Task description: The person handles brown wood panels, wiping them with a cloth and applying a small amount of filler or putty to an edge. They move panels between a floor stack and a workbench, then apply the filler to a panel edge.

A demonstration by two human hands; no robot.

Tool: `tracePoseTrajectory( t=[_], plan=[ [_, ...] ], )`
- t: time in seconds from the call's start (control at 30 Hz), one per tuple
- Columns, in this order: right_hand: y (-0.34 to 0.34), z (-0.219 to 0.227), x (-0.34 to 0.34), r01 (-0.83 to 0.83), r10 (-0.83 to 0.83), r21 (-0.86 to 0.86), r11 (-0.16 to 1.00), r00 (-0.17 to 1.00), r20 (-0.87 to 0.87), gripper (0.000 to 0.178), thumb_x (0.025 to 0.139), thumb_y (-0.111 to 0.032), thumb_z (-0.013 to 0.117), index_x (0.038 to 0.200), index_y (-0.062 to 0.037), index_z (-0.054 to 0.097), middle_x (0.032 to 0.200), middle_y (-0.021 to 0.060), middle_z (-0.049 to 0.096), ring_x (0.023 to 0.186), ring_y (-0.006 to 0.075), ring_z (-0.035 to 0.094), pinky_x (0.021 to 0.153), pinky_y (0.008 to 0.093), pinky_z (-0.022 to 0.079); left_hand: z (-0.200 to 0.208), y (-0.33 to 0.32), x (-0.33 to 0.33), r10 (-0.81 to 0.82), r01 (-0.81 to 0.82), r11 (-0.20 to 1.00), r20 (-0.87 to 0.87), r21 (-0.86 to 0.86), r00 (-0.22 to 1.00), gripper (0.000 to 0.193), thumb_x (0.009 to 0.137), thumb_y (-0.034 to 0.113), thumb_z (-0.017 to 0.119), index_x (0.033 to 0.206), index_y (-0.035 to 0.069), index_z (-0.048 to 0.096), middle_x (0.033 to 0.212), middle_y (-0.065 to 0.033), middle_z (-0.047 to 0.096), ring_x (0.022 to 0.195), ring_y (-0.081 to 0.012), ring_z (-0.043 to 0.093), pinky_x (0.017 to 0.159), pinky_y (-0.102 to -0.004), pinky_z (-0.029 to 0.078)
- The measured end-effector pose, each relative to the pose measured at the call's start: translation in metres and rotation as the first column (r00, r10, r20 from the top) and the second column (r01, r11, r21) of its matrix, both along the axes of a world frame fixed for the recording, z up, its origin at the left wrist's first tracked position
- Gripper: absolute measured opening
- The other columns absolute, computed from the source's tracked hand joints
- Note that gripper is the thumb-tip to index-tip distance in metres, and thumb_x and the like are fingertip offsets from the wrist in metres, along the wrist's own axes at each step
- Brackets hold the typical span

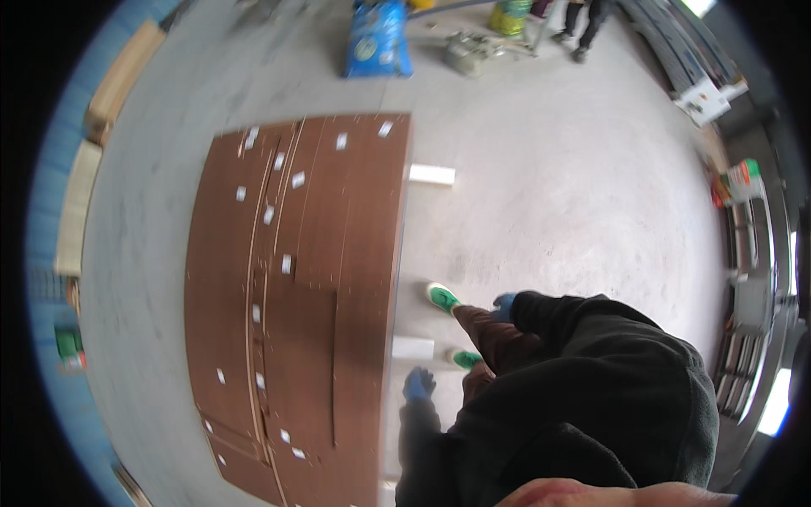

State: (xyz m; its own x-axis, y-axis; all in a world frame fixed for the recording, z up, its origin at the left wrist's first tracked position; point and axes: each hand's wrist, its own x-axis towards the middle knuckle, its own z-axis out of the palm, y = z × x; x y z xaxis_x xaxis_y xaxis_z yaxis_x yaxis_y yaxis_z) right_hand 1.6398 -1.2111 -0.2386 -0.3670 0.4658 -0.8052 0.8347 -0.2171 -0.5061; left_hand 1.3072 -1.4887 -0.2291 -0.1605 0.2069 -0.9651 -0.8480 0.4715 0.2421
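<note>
My left hand (418, 385), in a blue glove, hangs beside the right edge of a wide stack of brown panels (363, 355). Its fingers look loosely apart, and I see nothing in them. White labels are scattered over the panels, which lie flat in layers of differing sizes. Farther right, my right hand (504, 307), also gloved in blue, is near my thigh and away from the stack. The sleeve and the blur hide how its fingers are set; no held thing shows.
White support blocks (432, 175) stick out from under the stack. A blue sack (378, 40) and a grey-green bundle (470, 53) lie beyond it. Another person's legs (583, 29) stand at the far right. Shelving (737, 372) lines the right side; long boards (78, 209) lie along the left.
</note>
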Motion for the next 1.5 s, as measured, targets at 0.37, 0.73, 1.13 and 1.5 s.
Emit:
tracePoseTrajectory(
  t=[0.37, 0.73, 1.13, 1.5],
  plan=[
    [0.080, 0.097, 0.116, -0.248, 0.250, -0.038, 0.968, 0.967, 0.045, 0.074, 0.087, -0.055, 0.069, 0.136, 0.0001, 0.065, 0.137, 0.0202, 0.066, 0.132, 0.0338, 0.060, 0.112, 0.0431, 0.046, 0.052, 0.101, 0.041, -0.341, 0.340, 0.940, -0.016, -0.036, 0.940, 0.017, 0.101, 0.028, 0.063, 0.111, 0.015, 0.067, 0.099, -0.0028, 0.068, 0.095, -0.0257, 0.067, 0.075, -0.0419, 0.054],
    [0.313, 0.107, 0.358, 0.052, -0.080, 0.081, 0.995, 0.911, 0.404, 0.070, 0.090, -0.054, 0.064, 0.136, -0.0004, 0.065, 0.143, 0.0219, 0.062, 0.137, 0.0355, 0.056, 0.115, 0.0453, 0.044, 0.075, 0.412, 0.180, -0.568, 0.553, 0.801, -0.003, 0.229, 0.823, 0.019, 0.104, 0.028, 0.060, 0.112, 0.011, 0.062, 0.101, -0.0049, 0.065, 0.097, -0.0260, 0.065, 0.079, -0.0435, 0.055],
    [0.489, 0.141, 0.323, 0.174, -0.155, -0.067, 0.982, 0.962, 0.224, 0.073, 0.089, -0.056, 0.069, 0.140, -0.0039, 0.064, 0.139, 0.0186, 0.066, 0.134, 0.0340, 0.059, 0.113, 0.0443, 0.045, 0.056, 0.693, 0.153, -0.707, 0.706, 0.708, 0.002, 0.016, 0.708, 0.021, 0.099, 0.033, 0.061, 0.101, 0.012, 0.059, 0.098, -0.0065, 0.062, 0.090, -0.0265, 0.062, 0.070, -0.0438, 0.049],
    [0.657, 0.181, 0.379, -0.045, 0.063, -0.071, 0.996, 0.962, 0.267, 0.053, 0.105, -0.047, 0.045, 0.148, -0.0185, 0.057, 0.152, 0.0163, 0.054, 0.144, 0.0341, 0.048, 0.118, 0.0446, 0.039, 0.060, 1.034, 0.197, -0.680, 0.699, 0.707, -0.168, 0.105, 0.713, 0.035, 0.105, 0.040, 0.049, 0.078, 0.018, 0.048, 0.071, 0.0008, 0.048, 0.062, -0.0190, 0.049, 0.054, -0.0403, 0.038]
  ],
)
